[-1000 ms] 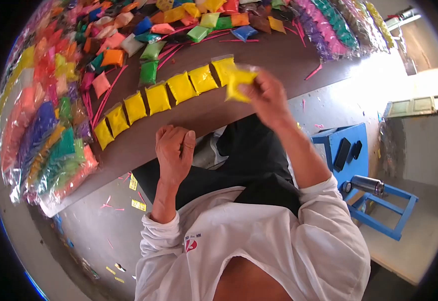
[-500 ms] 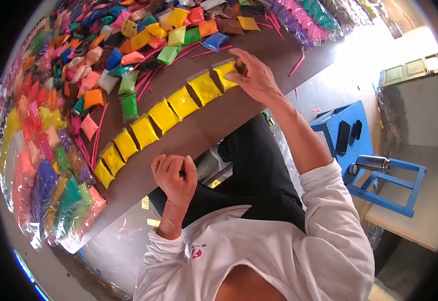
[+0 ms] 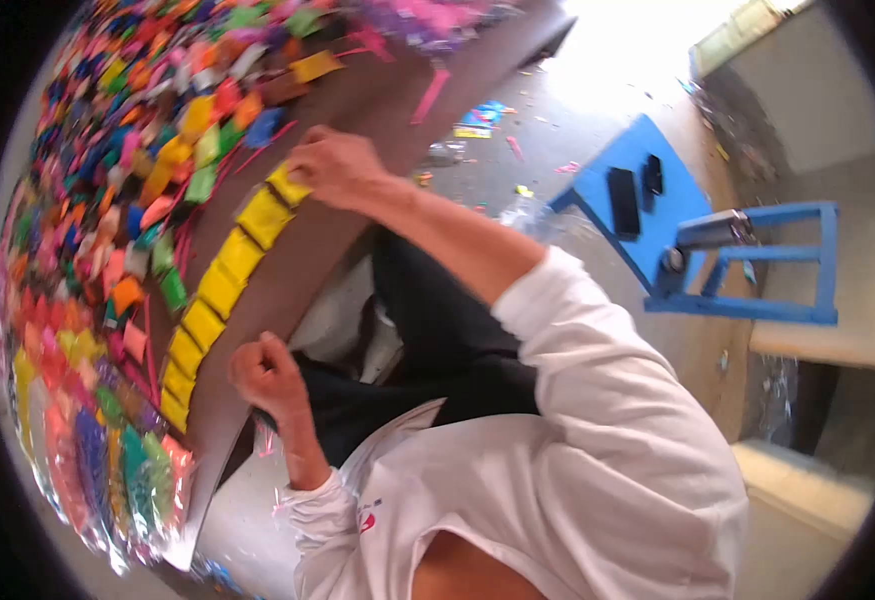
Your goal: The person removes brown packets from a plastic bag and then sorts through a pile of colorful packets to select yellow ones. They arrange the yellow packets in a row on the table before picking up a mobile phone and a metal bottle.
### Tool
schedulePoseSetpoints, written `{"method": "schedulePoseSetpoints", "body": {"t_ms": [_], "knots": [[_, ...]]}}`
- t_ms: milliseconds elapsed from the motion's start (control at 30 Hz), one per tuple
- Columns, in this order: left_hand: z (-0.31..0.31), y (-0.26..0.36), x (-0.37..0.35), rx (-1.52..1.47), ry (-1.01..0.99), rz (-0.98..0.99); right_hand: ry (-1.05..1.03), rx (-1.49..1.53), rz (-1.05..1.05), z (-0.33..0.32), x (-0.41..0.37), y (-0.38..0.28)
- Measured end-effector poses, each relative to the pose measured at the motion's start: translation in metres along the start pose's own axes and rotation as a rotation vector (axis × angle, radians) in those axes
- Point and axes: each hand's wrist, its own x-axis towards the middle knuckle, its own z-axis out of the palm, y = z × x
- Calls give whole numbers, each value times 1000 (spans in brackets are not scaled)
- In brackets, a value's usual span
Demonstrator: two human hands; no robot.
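Note:
A curved row of several small, flat yellow packets in clear film lies along the brown table, edge to edge or nearly so. At the row's far end, my right hand has its fingers and thumb closed on the last yellow packet, covering part of it. My left hand is curled into a loose fist above the table's near edge, close to the row's lower half. Whatever its fingers hold, if anything, is hidden.
Loose coloured packets are heaped across the table's left side, with filled clear bags at the lower left. Pink strips lie on the brown tabletop. To the right stands a blue stool bearing a phone; a metal flask is beside it.
The view has swung, so the table and row appear steeper and further left. My right hand stays at the last packet in the row, and my left hand remains curled near the table edge.

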Motion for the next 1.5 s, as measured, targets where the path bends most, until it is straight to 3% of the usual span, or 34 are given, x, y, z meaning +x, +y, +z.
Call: {"method": "schedulePoseSetpoints", "body": {"t_ms": [133,267,367,433,467,600,633,700,833,900,933,967,1100,1267,1500], "knots": [[5,-7,-5,33,-28,-46,163,176,-72,-7,-5,-2],[2,-6,-4,61,-50,-56,467,525,103,-23,-22,1],[2,-8,-6,43,-59,-91,652,361,204,-68,-90,1],[3,-1,-6,68,-50,-116,768,80,239,-91,-150,42],[4,1,-5,81,-42,-130,776,30,369,-106,-181,74],[6,-3,-5,124,-39,-111,757,-807,636,-195,-303,200],[7,-5,-4,127,-43,-118,679,-906,804,-210,-326,221],[9,-5,-6,124,-62,-141,527,-918,1036,-232,-356,249],[6,15,0,130,4,-179,311,-784,1139,-244,-379,291],[5,9,-1,96,-24,-245,291,-882,1129,-241,-381,309],[6,10,-3,110,10,-205,302,-914,1100,-240,-388,325],[6,11,-2,115,24,-161,237,-923,1212,-243,-382,322],[4,26,1,133,50,-169,343,-756,1381,-245,-363,308],[4,31,2,149,41,-191,281,-712,1451,-250,-351,313],[5,34,2,172,38,-190,350,-716,1418,-247,-358,328]]}}
